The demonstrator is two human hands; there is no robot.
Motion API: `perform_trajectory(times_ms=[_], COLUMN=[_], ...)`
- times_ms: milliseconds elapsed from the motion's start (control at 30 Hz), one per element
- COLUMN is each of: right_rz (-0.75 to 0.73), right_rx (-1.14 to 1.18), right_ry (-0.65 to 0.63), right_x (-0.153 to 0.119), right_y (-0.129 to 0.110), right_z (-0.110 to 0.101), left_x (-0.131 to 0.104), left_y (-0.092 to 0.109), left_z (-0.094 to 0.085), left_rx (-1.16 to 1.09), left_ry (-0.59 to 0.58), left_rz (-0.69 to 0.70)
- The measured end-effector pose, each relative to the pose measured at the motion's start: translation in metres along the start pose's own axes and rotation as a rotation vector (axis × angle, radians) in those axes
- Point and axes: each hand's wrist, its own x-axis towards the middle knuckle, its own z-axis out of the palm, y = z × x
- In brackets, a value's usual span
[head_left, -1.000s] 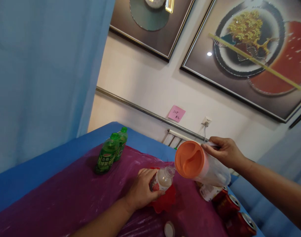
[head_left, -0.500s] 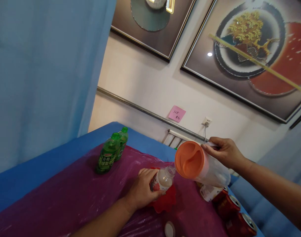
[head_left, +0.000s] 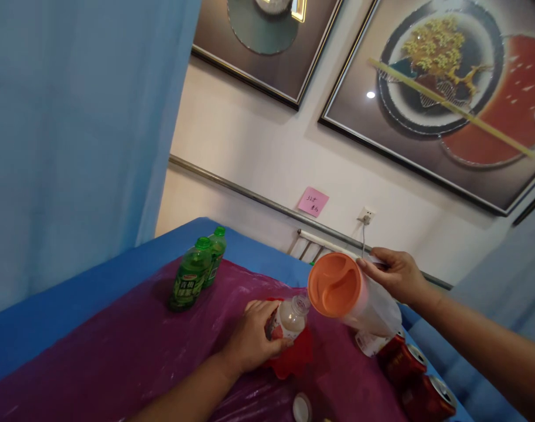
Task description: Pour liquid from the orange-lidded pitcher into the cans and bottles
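Leaning steeply sideways, the pitcher [head_left: 369,303] faces the bottle [head_left: 290,319].

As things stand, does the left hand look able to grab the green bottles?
Probably not: the left hand is wrapped around the small clear bottle. Otherwise, the way across the purple sheet to the green bottles looks free.

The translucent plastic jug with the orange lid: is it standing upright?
No, the right hand holds the jug well tilted, with its orange lid toward the clear plastic bottle.
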Motion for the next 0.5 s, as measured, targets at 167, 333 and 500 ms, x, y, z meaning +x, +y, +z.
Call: perform_trajectory(times_ms=[167,333,500], right_rz=[0.188,0.52,0.689], right_rx=[0.17,0.385,0.446], right_ry=[0.18,0.415,0.537], right_x=[-0.02,-0.052,-0.084], right_y=[0.026,0.07,0.088], right_z=[0.017,0.052,0.09], left_x=[0.0,0.003,0.008], left_y=[0.0,-0.005,-0.013], left_z=[0.001,0.005,0.007], left_rx=[0.0,-0.035,-0.141], left_ry=[0.023,0.038,0.023], left_rz=[-0.039,-0.088,-0.153])
